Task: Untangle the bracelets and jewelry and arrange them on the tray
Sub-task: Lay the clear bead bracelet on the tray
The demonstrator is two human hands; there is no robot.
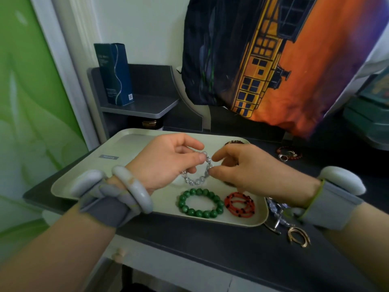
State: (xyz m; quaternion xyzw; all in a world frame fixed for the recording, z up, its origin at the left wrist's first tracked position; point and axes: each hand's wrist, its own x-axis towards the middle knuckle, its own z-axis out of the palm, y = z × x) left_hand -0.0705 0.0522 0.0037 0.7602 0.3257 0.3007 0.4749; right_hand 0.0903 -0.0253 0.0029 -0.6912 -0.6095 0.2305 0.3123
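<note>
Clear bead bracelet [196,175] — between both hands

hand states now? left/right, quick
Left hand: pinches the clear bead bracelet, held above the tray.
Right hand: pinches the same clear bead bracelet at its other side.

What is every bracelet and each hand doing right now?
Clear bead bracelet: held above the tray by both hands.
Green bead bracelet: flat on tray.
Red bracelet: coiled on tray.
Gold hoops: on table, off tray.
Left hand: pinching clear beads.
Right hand: pinching clear beads.
</note>
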